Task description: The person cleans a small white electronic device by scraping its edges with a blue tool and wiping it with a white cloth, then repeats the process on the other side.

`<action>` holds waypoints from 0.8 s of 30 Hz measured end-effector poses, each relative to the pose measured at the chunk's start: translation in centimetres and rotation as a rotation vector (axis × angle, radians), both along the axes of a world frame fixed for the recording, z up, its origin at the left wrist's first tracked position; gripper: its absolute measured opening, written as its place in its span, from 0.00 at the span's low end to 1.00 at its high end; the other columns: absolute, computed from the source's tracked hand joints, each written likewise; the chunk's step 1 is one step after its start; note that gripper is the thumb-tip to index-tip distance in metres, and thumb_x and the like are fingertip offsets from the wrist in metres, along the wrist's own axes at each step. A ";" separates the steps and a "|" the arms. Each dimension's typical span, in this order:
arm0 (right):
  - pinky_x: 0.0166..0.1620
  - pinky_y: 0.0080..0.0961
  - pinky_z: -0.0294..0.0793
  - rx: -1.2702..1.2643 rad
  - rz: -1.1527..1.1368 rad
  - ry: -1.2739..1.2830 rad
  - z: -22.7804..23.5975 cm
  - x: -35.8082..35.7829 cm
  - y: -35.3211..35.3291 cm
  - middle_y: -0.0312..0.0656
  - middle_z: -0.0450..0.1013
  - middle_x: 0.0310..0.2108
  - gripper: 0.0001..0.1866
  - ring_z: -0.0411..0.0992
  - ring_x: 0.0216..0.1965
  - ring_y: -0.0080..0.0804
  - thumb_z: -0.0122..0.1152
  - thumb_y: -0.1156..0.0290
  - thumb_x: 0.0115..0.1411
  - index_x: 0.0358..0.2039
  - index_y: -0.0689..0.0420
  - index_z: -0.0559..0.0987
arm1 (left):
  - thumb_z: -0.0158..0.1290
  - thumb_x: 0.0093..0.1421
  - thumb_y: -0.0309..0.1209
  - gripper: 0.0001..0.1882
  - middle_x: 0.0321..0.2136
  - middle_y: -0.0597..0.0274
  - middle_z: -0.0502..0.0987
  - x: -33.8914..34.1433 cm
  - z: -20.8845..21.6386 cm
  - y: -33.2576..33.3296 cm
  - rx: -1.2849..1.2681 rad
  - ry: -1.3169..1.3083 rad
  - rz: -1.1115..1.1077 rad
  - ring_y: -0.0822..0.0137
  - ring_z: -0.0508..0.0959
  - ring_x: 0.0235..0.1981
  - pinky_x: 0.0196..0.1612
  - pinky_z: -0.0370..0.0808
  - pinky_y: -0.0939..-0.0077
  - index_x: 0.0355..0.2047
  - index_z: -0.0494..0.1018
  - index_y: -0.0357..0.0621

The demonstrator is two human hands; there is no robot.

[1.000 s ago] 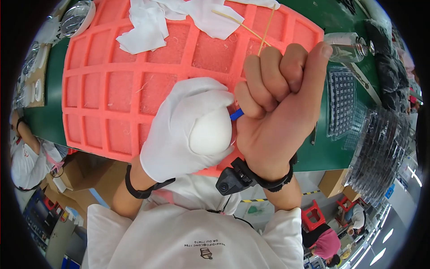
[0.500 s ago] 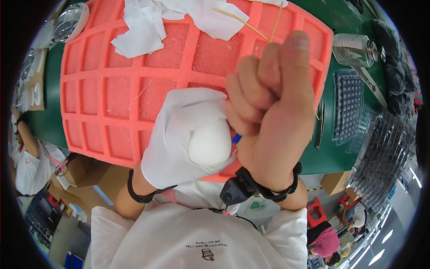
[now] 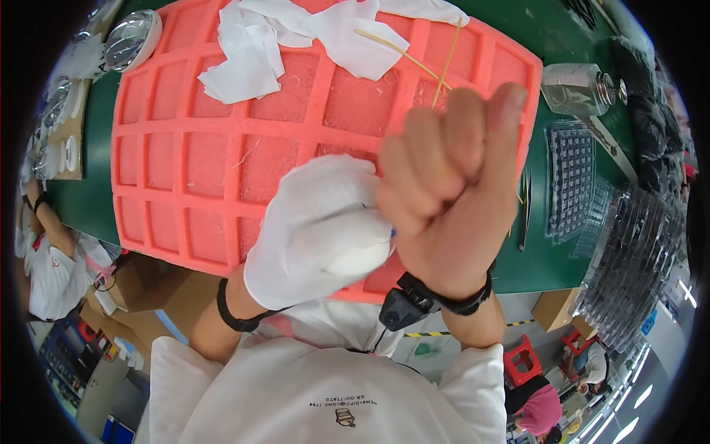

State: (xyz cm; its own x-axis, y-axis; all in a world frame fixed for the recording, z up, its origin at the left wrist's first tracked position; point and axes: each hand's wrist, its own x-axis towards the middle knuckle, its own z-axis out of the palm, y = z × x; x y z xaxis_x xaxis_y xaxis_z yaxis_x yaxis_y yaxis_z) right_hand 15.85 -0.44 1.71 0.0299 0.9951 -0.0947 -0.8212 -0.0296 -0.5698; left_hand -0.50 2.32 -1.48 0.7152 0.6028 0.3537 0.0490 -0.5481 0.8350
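Note:
My left hand (image 3: pixel 285 229), in a white cloth glove, is closed around a smooth, rounded white object (image 3: pixel 355 250); the fingers cover much of it, and its kind cannot be made out. Close against it on the right, my bare right hand (image 3: pixel 455 185) is curled into a fist, slightly blurred, with the thumb pointing away from me. A tiny blue piece (image 3: pixel 393 233) shows between the two hands; whatever the right fingers hold is hidden. Both hands are above the near part of a pink foam tray (image 3: pixel 231 166) divided into square compartments.
White cloths (image 3: pixel 244 66) and thin yellowish sticks (image 3: pixel 447 63) lie across the tray's far side. Left of them stands a clear bowl (image 3: pixel 133 41). On the green table (image 3: pixel 543 259) to the right are a glass jar (image 3: pixel 573 89), tweezers (image 3: pixel 525 211), a plastic tray (image 3: pixel 569 177) and stacked clear trays (image 3: pixel 636 259).
The rounded white object has tilted and shows less of its face. My right hand has come slightly nearer, and less of the blue piece shows. The view has shifted a little.

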 end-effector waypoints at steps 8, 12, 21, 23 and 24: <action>0.21 0.21 0.49 0.289 -0.034 0.177 -1.9 2.1 0.5 0.32 0.53 0.21 0.27 0.48 0.22 0.22 0.32 0.51 0.77 0.22 0.51 0.56 | 0.76 0.35 0.32 0.36 0.45 0.54 0.76 0.5 1.1 -1.1 -0.112 0.030 0.296 0.47 0.77 0.43 0.45 0.77 0.59 0.48 0.75 0.43; 0.22 0.22 0.50 0.256 -0.052 0.234 -2.3 2.2 0.4 0.32 0.53 0.20 0.27 0.47 0.21 0.23 0.34 0.48 0.76 0.21 0.51 0.57 | 0.77 0.35 0.29 0.42 0.50 0.52 0.74 0.2 0.9 -1.7 -0.126 0.170 0.272 0.52 0.78 0.47 0.48 0.77 0.62 0.53 0.72 0.42; 0.23 0.24 0.48 0.448 0.113 0.229 -1.8 1.4 0.0 0.32 0.53 0.17 0.31 0.49 0.21 0.27 0.33 0.39 0.73 0.21 0.51 0.57 | 0.76 0.35 0.24 0.39 0.48 0.51 0.73 0.5 -0.2 -1.8 -0.243 -0.293 0.246 0.57 0.76 0.49 0.49 0.76 0.63 0.50 0.71 0.40; 0.21 0.24 0.45 0.391 0.036 0.193 -1.4 1.1 -0.3 0.31 0.51 0.16 0.32 0.47 0.19 0.25 0.32 0.38 0.73 0.21 0.50 0.56 | 0.74 0.35 0.25 0.35 0.47 0.53 0.75 0.3 1.6 -0.9 -0.067 0.037 0.156 0.54 0.75 0.49 0.49 0.76 0.62 0.47 0.74 0.43; 0.21 0.24 0.45 0.385 0.039 0.191 -1.0 0.8 -0.5 0.31 0.51 0.16 0.32 0.47 0.19 0.25 0.32 0.38 0.73 0.21 0.50 0.56 | 0.74 0.35 0.25 0.35 0.47 0.53 0.75 0.5 1.4 -0.9 -0.073 0.034 0.159 0.54 0.75 0.49 0.49 0.76 0.62 0.47 0.74 0.43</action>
